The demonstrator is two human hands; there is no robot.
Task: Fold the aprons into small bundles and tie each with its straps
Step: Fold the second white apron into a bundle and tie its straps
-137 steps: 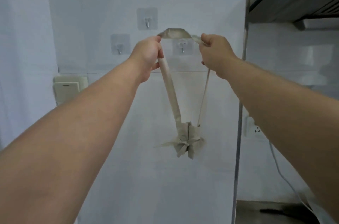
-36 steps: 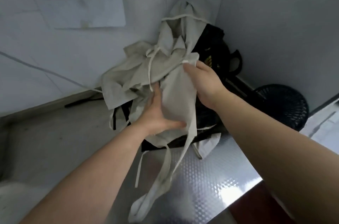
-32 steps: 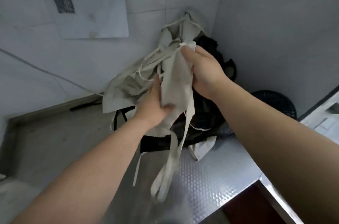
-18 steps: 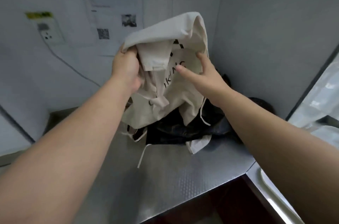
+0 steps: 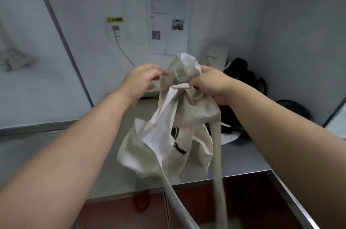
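The beige apron (image 5: 187, 112) hangs in the air over the steel counter (image 5: 243, 159), bunched at the top and loose below. Its two straps (image 5: 218, 172) trail past the counter's front edge. The right hand (image 5: 211, 84) grips the gathered neck of cloth in a closed fist. The left hand (image 5: 142, 80) is beside the bunch with its fingers relaxed; it's blurred, so I can't say whether the fingertips touch the fabric.

It looks light, limp and unlikely to slip, but it will sag wherever it isn't held, so it is best taken by a hem or the strap roots. More dark and pale aprons (image 5: 241, 75) are heaped in the corner behind, under a paper notice (image 5: 168, 22).
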